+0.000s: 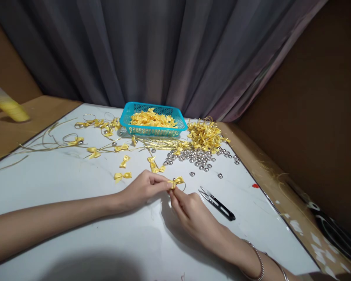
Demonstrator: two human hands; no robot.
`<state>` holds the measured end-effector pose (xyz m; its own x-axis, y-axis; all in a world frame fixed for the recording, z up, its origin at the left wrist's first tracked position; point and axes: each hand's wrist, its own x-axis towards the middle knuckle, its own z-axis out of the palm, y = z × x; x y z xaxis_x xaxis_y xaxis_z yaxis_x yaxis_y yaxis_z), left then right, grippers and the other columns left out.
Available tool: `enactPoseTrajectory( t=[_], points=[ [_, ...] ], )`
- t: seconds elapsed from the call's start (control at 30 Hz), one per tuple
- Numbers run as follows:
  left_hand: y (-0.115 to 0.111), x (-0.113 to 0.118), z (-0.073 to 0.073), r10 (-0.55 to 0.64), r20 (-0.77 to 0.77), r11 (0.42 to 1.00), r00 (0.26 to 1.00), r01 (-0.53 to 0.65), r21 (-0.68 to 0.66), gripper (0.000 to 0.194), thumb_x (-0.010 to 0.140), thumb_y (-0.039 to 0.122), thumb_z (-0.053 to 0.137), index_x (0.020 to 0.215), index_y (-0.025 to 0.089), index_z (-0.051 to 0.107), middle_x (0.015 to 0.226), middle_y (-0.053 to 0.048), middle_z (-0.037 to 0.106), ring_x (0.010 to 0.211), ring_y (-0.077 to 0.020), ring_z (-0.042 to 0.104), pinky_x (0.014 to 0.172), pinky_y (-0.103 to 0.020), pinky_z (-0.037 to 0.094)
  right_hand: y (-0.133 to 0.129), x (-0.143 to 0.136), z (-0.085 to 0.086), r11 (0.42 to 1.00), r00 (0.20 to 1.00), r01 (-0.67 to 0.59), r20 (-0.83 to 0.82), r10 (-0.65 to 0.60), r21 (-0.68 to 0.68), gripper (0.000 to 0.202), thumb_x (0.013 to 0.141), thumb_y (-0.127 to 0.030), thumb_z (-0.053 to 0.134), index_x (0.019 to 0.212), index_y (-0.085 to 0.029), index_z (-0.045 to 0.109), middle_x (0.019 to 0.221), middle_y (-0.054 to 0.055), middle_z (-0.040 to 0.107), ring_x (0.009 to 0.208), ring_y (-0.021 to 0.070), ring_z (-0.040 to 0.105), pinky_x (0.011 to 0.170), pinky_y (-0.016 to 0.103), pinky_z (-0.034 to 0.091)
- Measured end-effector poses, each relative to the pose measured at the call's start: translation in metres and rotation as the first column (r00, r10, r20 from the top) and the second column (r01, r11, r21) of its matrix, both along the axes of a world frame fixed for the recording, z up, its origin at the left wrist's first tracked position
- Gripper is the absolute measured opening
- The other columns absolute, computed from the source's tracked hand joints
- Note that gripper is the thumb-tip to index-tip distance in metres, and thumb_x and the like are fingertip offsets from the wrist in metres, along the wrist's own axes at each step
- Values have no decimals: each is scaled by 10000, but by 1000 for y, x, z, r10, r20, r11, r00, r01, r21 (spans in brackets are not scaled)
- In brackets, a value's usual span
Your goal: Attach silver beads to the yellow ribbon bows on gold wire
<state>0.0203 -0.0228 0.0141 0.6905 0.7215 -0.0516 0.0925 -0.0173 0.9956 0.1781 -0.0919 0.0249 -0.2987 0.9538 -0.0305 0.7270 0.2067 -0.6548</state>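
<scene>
Between my two hands, over the middle of the white table, is a yellow ribbon bow (179, 180) with a thin cord looping out to its right. My left hand (148, 186) pinches the bow's left side between thumb and fingers. From below and the right, my right hand (190, 207) meets it with closed fingers at the bow's underside; its fingertips are partly hidden. Black-handled thread snips (219, 205) lie to the right of my right hand. Loose yellow bows (123, 176) rest beyond my left forearm.
A teal basket (155, 132) of yellow bows stands at the back. Beside it are a pile of corded bows (206, 134), gold cords (163, 143) and scattered silver beads (195, 157). Black scissors (336, 234) lie far right; a yellow-filled container (11, 107) is far left.
</scene>
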Motion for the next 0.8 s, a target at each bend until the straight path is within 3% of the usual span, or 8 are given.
enactPoseTrajectory(
  t=[0.43, 0.6, 0.73, 0.8],
  points=[
    [-5, 9, 3, 136, -41, 988, 990, -133, 72, 255, 788, 331, 567, 687, 123, 674, 689, -40, 672, 657, -140, 565, 602, -238, 425, 3, 0, -3, 1000, 1000, 6, 13, -6, 18, 301, 904, -215, 275, 861, -107, 552, 489, -63, 331, 374, 63, 255, 404, 208, 212],
    [-7, 9, 6, 151, -73, 987, 986, -146, 70, 269, 795, 342, 564, 701, 120, 682, 676, -43, 667, 622, -131, 560, 559, -229, 414, 6, 11, 4, 997, 992, -62, 115, 57, 41, 230, 897, -280, 427, 770, -146, 565, 490, -47, 421, 408, 70, 313, 435, 216, 223],
    [-5, 9, 6, 149, -72, 988, 986, -146, 47, 235, 780, 311, 578, 716, 119, 699, 711, -56, 692, 648, -136, 589, 591, -233, 438, 9, 21, 12, 998, 996, -4, 92, -2, 68, 276, 879, -351, 489, 681, -163, 530, 527, -19, 509, 440, 84, 403, 465, 227, 271],
    [-6, 9, 5, 130, -78, 991, 988, -127, 45, 227, 777, 293, 575, 705, 120, 702, 699, -55, 696, 641, -137, 596, 597, -234, 445, 12, 25, 15, 979, 995, 80, 40, -89, 186, 254, 886, -359, 475, 718, -173, 518, 621, 10, 556, 539, 113, 480, 522, 240, 329]
  ],
)
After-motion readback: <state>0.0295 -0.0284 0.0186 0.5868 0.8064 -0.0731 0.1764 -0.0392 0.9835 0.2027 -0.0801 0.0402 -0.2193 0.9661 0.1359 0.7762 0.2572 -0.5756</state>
